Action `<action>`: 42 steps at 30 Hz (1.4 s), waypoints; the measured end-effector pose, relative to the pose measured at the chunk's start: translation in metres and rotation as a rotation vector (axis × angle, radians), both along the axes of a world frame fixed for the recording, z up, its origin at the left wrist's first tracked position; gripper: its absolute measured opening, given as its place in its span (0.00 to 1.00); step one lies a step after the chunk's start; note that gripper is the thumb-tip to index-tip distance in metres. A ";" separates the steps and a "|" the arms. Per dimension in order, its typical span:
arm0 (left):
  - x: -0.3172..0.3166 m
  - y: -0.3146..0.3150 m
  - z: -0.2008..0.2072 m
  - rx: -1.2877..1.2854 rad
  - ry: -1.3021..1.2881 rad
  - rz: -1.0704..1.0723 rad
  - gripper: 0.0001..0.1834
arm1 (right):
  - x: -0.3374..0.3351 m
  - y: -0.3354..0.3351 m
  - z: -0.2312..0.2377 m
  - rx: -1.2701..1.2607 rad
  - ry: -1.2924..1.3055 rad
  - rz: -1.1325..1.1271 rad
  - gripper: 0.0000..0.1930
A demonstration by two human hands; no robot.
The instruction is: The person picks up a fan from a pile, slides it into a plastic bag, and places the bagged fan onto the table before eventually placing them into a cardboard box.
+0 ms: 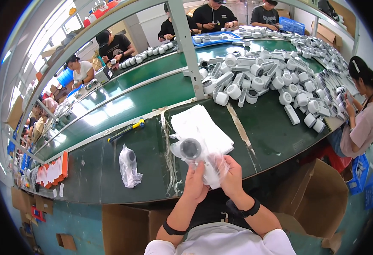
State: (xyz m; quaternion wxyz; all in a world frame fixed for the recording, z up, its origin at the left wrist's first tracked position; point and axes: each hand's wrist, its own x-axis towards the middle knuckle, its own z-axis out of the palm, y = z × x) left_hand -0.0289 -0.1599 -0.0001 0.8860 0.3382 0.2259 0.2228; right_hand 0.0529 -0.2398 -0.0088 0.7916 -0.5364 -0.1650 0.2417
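Observation:
A white handheld device with a round dark-grey head (190, 148) sits inside a clear plastic bag (215, 163) in front of me. My left hand (195, 182) is closed around the lower part of the bagged device, thumb on top. With closed fingers, my right hand (232, 176) grips the bag's right side. Just beyond them a stack of thin white bags or sheets (203, 125) lies on the dark green table (105, 170). To the left rests another bagged device (129, 166), its handle end toward me.
A yellow-and-black hammer (127, 129) lies left of the stack. Loose white devices form a large pile (259, 76) at the right. Orange-edged packets (52, 171) stand at far left. Open cardboard boxes (314, 197) flank me below the table. A co-worker (363, 114) sits at right; others work across the conveyor.

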 end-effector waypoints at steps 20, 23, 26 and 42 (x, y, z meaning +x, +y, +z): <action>-0.172 0.119 0.013 0.833 0.675 0.877 0.15 | 0.030 -0.042 -0.062 -0.358 -0.526 0.119 0.06; -0.227 0.155 -0.003 0.988 0.964 1.077 0.20 | 0.030 -0.037 -0.062 -0.359 -0.517 0.093 0.06; -0.236 0.181 -0.021 0.991 1.186 0.960 0.22 | 0.033 -0.036 -0.061 -0.381 -0.553 0.043 0.06; -0.164 0.144 0.010 1.517 1.110 0.957 0.23 | 0.026 -0.041 -0.053 -0.486 -0.823 -0.044 0.15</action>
